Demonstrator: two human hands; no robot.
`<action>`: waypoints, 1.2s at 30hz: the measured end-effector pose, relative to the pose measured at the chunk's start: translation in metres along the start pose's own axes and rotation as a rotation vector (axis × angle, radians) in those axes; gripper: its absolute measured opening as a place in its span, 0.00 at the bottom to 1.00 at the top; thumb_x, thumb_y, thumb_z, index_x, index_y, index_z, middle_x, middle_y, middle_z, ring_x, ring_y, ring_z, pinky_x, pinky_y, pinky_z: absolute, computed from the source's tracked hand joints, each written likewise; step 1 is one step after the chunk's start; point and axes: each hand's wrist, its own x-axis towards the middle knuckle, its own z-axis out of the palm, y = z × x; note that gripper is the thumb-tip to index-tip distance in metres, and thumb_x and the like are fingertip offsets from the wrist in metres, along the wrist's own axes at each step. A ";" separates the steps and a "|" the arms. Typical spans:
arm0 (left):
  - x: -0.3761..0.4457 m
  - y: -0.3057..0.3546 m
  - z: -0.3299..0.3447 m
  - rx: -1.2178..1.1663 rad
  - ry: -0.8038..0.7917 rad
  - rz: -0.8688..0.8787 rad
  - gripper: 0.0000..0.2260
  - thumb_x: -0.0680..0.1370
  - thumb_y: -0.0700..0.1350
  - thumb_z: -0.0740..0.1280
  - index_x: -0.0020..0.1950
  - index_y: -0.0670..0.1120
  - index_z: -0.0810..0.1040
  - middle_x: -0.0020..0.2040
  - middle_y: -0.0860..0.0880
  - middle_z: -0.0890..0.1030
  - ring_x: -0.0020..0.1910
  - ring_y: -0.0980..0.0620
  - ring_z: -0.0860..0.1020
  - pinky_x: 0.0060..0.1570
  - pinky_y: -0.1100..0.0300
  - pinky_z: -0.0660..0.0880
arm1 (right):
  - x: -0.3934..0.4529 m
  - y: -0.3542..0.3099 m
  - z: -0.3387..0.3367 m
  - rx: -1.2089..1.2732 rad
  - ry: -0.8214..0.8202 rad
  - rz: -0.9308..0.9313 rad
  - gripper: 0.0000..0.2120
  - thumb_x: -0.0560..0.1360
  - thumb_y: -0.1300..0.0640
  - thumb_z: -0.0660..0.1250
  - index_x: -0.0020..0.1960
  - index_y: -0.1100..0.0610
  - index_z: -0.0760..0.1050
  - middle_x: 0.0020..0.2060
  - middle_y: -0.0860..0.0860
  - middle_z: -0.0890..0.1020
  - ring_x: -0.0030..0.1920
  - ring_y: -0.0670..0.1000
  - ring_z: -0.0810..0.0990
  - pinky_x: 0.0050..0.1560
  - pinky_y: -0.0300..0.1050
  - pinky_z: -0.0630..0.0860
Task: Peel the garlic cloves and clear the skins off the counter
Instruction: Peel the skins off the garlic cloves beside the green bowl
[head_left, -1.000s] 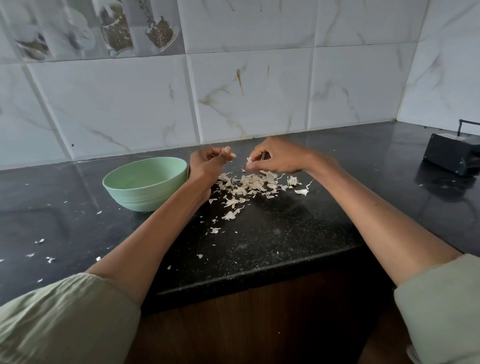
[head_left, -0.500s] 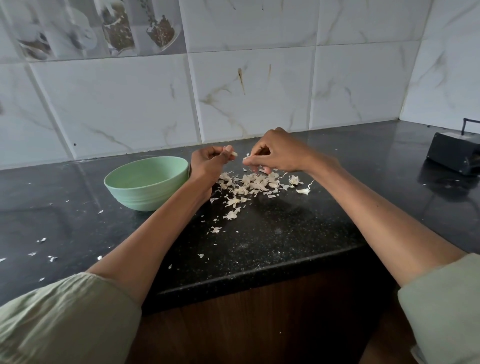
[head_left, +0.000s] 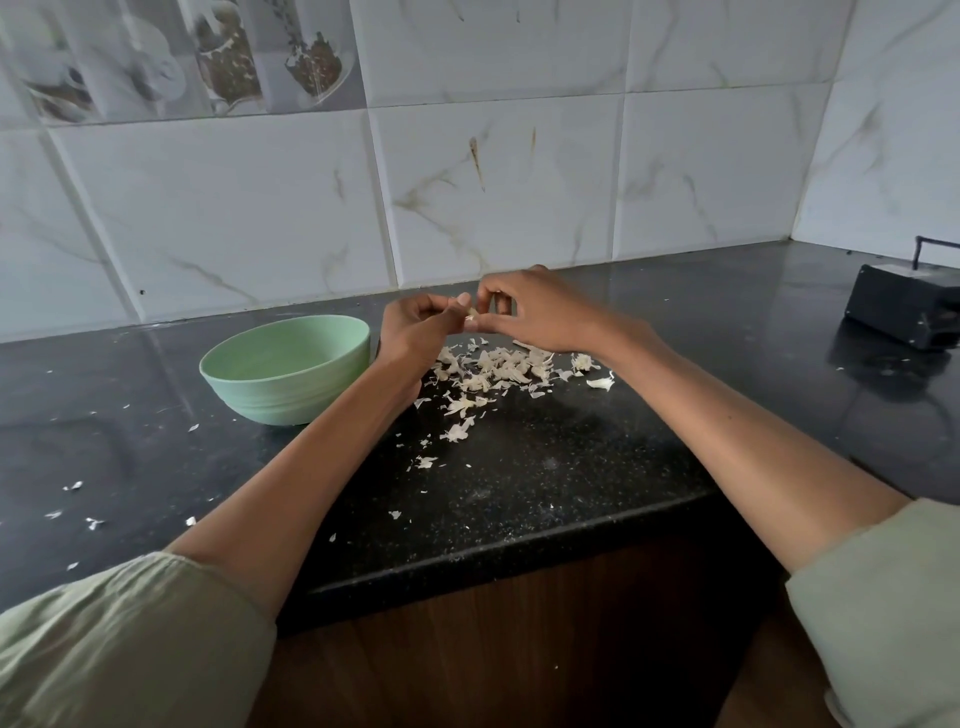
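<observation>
Since a moment ago the right hand (head_left: 540, 312) has closed in on the left hand (head_left: 415, 327), and both now pinch a small garlic clove (head_left: 471, 313) in curled fingers above the pile of skins (head_left: 493, 366) on the black tabletop (head_left: 545, 467), beside the green bowl (head_left: 285, 374).
</observation>
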 end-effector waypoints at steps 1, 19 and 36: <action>-0.001 0.001 0.001 -0.002 -0.002 -0.007 0.08 0.80 0.49 0.75 0.46 0.46 0.84 0.37 0.52 0.86 0.34 0.64 0.82 0.37 0.72 0.73 | -0.001 -0.004 0.002 0.000 0.023 -0.011 0.13 0.78 0.37 0.70 0.48 0.46 0.77 0.39 0.46 0.82 0.39 0.50 0.80 0.40 0.51 0.77; -0.003 0.013 -0.005 -0.377 -0.116 -0.263 0.02 0.81 0.34 0.69 0.51 0.37 0.82 0.41 0.44 0.85 0.39 0.53 0.83 0.41 0.64 0.79 | -0.007 -0.022 -0.005 0.006 0.134 -0.161 0.06 0.83 0.54 0.69 0.54 0.54 0.84 0.30 0.39 0.80 0.27 0.37 0.71 0.40 0.32 0.63; -0.001 0.017 0.000 -0.497 -0.107 -0.196 0.06 0.82 0.30 0.66 0.53 0.34 0.83 0.44 0.43 0.85 0.44 0.50 0.84 0.48 0.62 0.82 | -0.009 -0.029 -0.003 0.380 0.119 0.056 0.19 0.87 0.54 0.60 0.38 0.55 0.69 0.30 0.50 0.71 0.31 0.46 0.68 0.41 0.48 0.67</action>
